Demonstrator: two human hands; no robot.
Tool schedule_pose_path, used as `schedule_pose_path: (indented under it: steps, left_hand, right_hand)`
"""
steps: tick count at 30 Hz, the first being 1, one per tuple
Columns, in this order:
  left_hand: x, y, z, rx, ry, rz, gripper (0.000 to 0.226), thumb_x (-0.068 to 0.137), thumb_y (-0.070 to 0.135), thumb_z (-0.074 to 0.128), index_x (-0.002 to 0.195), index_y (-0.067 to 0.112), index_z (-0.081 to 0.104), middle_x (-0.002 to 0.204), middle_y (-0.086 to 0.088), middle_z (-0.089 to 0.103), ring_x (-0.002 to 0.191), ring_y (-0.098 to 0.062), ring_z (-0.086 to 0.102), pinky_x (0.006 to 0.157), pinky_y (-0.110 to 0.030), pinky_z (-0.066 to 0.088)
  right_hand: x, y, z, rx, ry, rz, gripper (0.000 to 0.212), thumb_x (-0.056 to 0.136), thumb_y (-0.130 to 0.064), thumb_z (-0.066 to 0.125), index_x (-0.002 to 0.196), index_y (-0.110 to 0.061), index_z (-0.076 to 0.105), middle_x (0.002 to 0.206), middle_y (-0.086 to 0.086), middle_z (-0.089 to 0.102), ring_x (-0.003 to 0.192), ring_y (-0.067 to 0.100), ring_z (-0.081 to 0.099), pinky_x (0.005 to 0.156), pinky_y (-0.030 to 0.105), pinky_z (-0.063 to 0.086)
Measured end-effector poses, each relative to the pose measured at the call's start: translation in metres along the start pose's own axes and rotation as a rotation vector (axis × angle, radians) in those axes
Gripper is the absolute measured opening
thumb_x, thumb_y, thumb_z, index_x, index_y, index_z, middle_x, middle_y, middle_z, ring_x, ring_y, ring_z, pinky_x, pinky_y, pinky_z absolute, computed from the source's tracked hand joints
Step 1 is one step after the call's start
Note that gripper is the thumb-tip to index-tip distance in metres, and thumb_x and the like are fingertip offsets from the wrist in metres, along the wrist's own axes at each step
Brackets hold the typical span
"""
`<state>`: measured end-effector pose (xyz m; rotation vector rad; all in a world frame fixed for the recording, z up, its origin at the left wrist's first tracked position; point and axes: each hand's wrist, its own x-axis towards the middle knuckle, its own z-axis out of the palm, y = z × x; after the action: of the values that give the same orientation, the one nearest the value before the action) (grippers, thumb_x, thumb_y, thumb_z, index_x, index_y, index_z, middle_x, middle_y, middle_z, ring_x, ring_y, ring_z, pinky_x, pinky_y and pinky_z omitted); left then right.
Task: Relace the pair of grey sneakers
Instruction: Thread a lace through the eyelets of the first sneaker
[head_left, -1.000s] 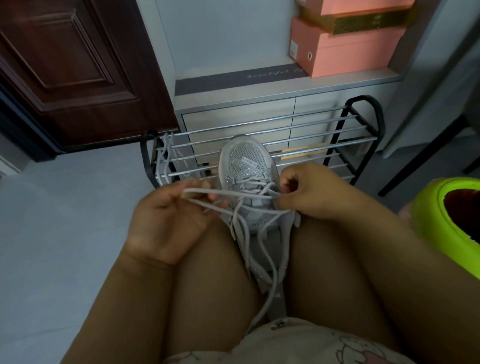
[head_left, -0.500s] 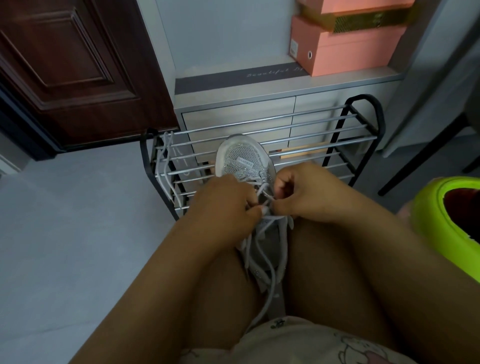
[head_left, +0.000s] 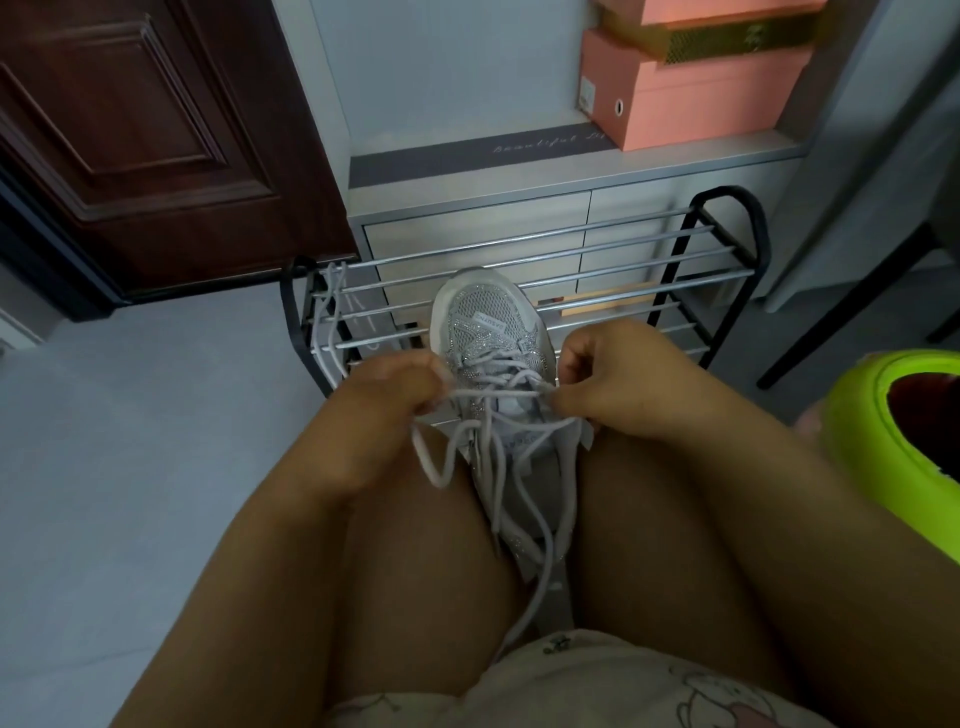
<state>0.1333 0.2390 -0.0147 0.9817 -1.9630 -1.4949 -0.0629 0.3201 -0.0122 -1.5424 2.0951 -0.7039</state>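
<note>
A black metal shoe rack with silver bars stands by the floor. The grey sparkly mesh sneaker sits between the person's knees. Both hands are apart — the left hand and right hand each pinch the pale grey shoelace.

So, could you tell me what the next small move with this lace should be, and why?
Probably pull the left hand further outward to take up slack. It pinches the lace, which runs across the grey sneaker to the right hand gripping the other side, yet loose loops hang down between the knees, so the crossing does not look snug.
</note>
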Motion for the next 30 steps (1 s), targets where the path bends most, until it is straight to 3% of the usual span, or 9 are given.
schedule_pose_path:
  steps: [3, 6, 10, 14, 18, 21, 23, 27, 30]
  left_hand:
    - [0.005, 0.003, 0.011, 0.364, 0.044, 0.074, 0.032, 0.077, 0.029, 0.053, 0.067, -0.001, 0.056, 0.065, -0.011, 0.052, 0.055, -0.009, 0.045, 0.056, -0.026, 0.038]
    - [0.011, 0.004, 0.022, 0.574, -0.008, 0.145, 0.028, 0.084, 0.039, 0.058, 0.066, 0.017, 0.06, 0.07, 0.0, 0.062, 0.055, -0.01, 0.054, 0.057, -0.033, 0.046]
    - [0.018, 0.0, 0.029, 0.864, -0.078, 0.233, 0.036, 0.083, 0.047, 0.06, 0.055, 0.027, 0.05, 0.066, 0.002, 0.054, 0.068, -0.018, 0.053, 0.065, -0.037, 0.046]
    - [0.019, -0.002, 0.027, 0.768, -0.158, 0.256, 0.041, 0.086, 0.042, 0.06, 0.052, 0.022, 0.05, 0.056, -0.002, 0.049, 0.054, -0.017, 0.047, 0.06, -0.036, 0.046]
    - [0.017, 0.002, 0.03, 0.79, -0.224, 0.26, 0.034, 0.088, 0.038, 0.061, 0.057, 0.025, 0.053, 0.061, 0.002, 0.047, 0.059, -0.013, 0.046, 0.061, -0.031, 0.042]
    - [0.013, 0.005, 0.023, 0.469, -0.236, 0.197, 0.027, 0.09, 0.019, 0.06, 0.066, 0.008, 0.059, 0.067, -0.016, 0.052, 0.059, -0.012, 0.045, 0.058, -0.025, 0.036]
    - [0.011, 0.005, 0.02, 0.346, -0.206, 0.101, 0.023, 0.093, 0.02, 0.055, 0.073, 0.009, 0.063, 0.073, -0.018, 0.056, 0.061, -0.01, 0.047, 0.058, -0.024, 0.037]
    - [0.014, 0.001, 0.03, 0.561, -0.154, 0.15, 0.038, 0.093, 0.034, 0.053, 0.068, 0.007, 0.06, 0.068, -0.016, 0.056, 0.056, -0.021, 0.047, 0.058, -0.037, 0.041]
    - [0.015, -0.001, 0.032, 0.719, -0.181, 0.163, 0.03, 0.083, 0.05, 0.06, 0.067, 0.024, 0.063, 0.074, -0.002, 0.051, 0.067, -0.013, 0.048, 0.062, -0.03, 0.039]
  right_hand:
    - [-0.001, -0.004, 0.002, -0.021, 0.0, -0.033, 0.011, 0.068, -0.017, 0.073, 0.069, -0.011, 0.063, 0.059, -0.007, 0.057, 0.055, 0.005, 0.051, 0.056, 0.022, 0.042]
    - [-0.001, -0.005, 0.005, 0.002, 0.01, -0.043, 0.016, 0.067, -0.019, 0.074, 0.075, -0.015, 0.061, 0.064, -0.01, 0.057, 0.058, 0.003, 0.052, 0.057, 0.023, 0.043]
    - [0.0, -0.004, 0.005, -0.013, 0.01, -0.057, 0.025, 0.064, -0.026, 0.078, 0.078, -0.018, 0.059, 0.065, -0.012, 0.054, 0.061, 0.003, 0.051, 0.053, 0.016, 0.037]
    - [0.001, -0.003, 0.004, -0.031, 0.009, -0.063, 0.022, 0.064, -0.024, 0.076, 0.075, -0.021, 0.057, 0.065, -0.013, 0.054, 0.06, 0.0, 0.05, 0.049, 0.011, 0.034]
    - [0.002, -0.002, 0.005, -0.026, -0.005, -0.065, 0.022, 0.065, -0.021, 0.075, 0.079, -0.02, 0.058, 0.068, -0.012, 0.055, 0.061, 0.0, 0.05, 0.051, 0.013, 0.035]
    - [0.003, 0.0, 0.005, -0.029, 0.012, -0.047, 0.021, 0.067, -0.018, 0.074, 0.079, -0.019, 0.057, 0.067, -0.012, 0.053, 0.059, -0.001, 0.047, 0.049, 0.008, 0.035]
    - [0.004, 0.001, 0.004, -0.028, 0.025, -0.03, 0.019, 0.069, -0.017, 0.074, 0.081, -0.017, 0.059, 0.066, -0.012, 0.053, 0.057, -0.002, 0.046, 0.05, 0.006, 0.036]
    - [0.005, -0.001, 0.003, 0.008, -0.025, -0.025, 0.023, 0.07, -0.016, 0.073, 0.086, -0.02, 0.058, 0.072, -0.01, 0.057, 0.056, -0.001, 0.05, 0.048, 0.009, 0.036]
    - [0.004, 0.0, -0.001, 0.143, -0.097, 0.013, 0.025, 0.073, -0.003, 0.07, 0.09, -0.017, 0.057, 0.077, 0.003, 0.065, 0.049, 0.005, 0.057, 0.047, 0.018, 0.047]
